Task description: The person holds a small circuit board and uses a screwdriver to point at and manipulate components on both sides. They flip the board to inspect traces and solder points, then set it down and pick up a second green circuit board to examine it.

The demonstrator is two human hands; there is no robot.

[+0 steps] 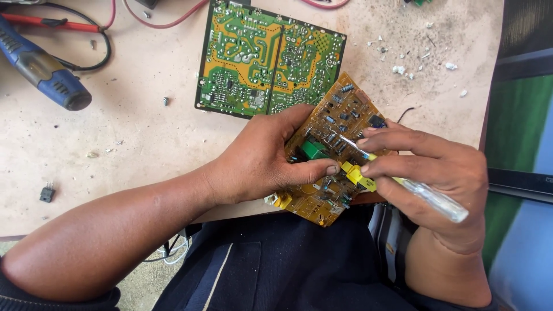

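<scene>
My left hand (262, 158) grips a small yellow-brown circuit board (340, 118) from its left side, thumb pressed next to a green block component (314, 150). The board tilts over the table's front edge and carries several small parts and yellow blocks (356, 174). My right hand (429, 173) holds a screwdriver with a clear plastic handle (438, 201). Its metal tip (347, 140) rests on the board near the middle.
A larger green circuit board (268, 57) lies solder side up on the worn beige table (144, 115), just behind the hands. A blue-handled tool (40, 69), red and black cables (86, 26), a small black part (47, 193) and white crumbs (403, 69) lie around.
</scene>
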